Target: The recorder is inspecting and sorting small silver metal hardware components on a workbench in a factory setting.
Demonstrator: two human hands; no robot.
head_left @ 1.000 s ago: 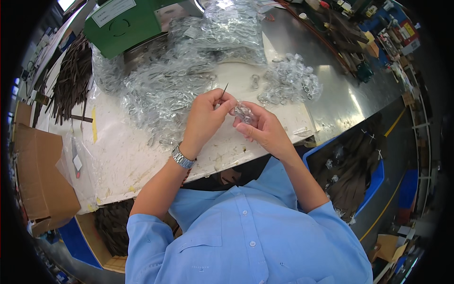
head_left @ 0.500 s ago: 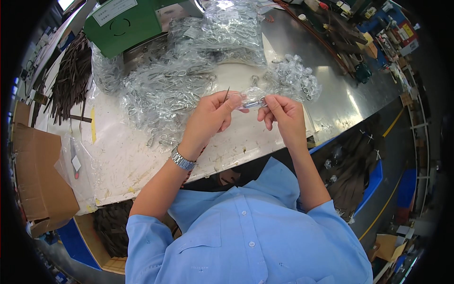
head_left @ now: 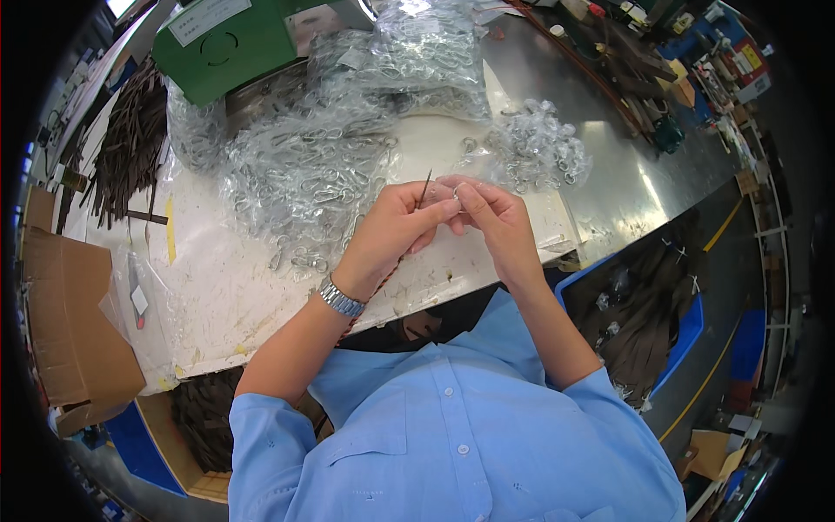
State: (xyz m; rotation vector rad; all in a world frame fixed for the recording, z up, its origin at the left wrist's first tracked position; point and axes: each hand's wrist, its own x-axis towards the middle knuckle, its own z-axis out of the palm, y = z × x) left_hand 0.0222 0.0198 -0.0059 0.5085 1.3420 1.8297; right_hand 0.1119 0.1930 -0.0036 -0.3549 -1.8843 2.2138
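Note:
My left hand (head_left: pixel 398 222) and my right hand (head_left: pixel 498 222) meet over the near part of the white worktop (head_left: pixel 235 300). Between their fingertips they pinch a small clear plastic bag (head_left: pixel 454 181) with a shiny metal piece in it, mostly covered by the fingers. A thin dark pointed tool (head_left: pixel 426 185) sticks up from my left hand; its other end is hidden. Just beyond the hands, to the right, sits a heap of small bagged metal pieces (head_left: pixel 541 143). Metal snap hooks in clear plastic (head_left: pixel 300 178) spread out to the left, with some loose ones at the near edge.
A larger bag of snap hooks (head_left: pixel 426 65) lies at the back beside a green machine (head_left: pixel 228 56). Dark brown strips (head_left: pixel 130 139) hang at the far left above a cardboard box (head_left: pixel 83 326). More strips fill a blue-edged bin (head_left: pixel 639 317) below the table's right side.
My right hand has moved left and closed in on my left hand. The small bag, earlier stretched between them with its metal piece showing, is now mostly covered by fingers.

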